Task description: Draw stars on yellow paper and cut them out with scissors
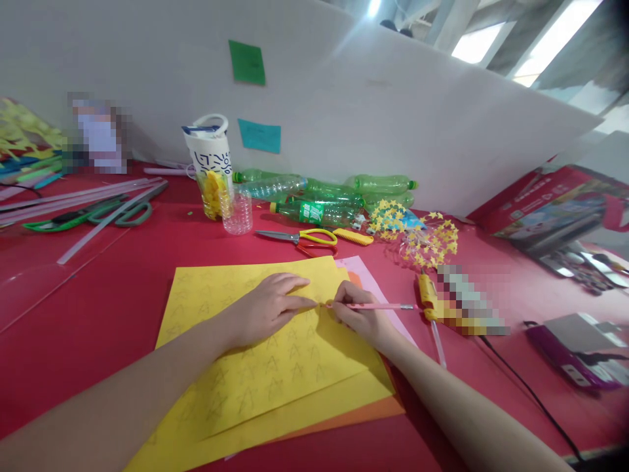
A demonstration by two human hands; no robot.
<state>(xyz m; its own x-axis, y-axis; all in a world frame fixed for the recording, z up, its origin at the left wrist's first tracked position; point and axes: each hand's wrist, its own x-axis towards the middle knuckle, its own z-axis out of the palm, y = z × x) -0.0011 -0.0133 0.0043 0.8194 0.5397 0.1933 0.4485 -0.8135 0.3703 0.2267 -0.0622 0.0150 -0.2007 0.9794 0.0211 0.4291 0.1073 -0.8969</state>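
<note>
A sheet of yellow paper (pixel 344 367) bears several rows of pencil-drawn stars and lies on more yellow, orange and pink sheets. My left hand (pixel 268 308) rests flat on it, holding nothing, fingers stretched to the right. My right hand (pixel 361 314) pinches a pink pencil (pixel 378 306) near its point, which meets the paper just right of my left fingertips. The pencil slants almost level, its eraser end toward the right. Part of the drawn stars is hidden under my left hand and forearm.
Beyond the paper lie scissors (pixel 280 236), a yellow comb (pixel 354 236), green plastic bottles (pixel 319 212) and a cut clear bottle (pixel 238 213). A white tumbler (pixel 211 157) stands behind. At right are yellow star sprays (pixel 435 239), a yellow glue gun (pixel 428 296) with its cord and a purple power strip (pixel 565 360).
</note>
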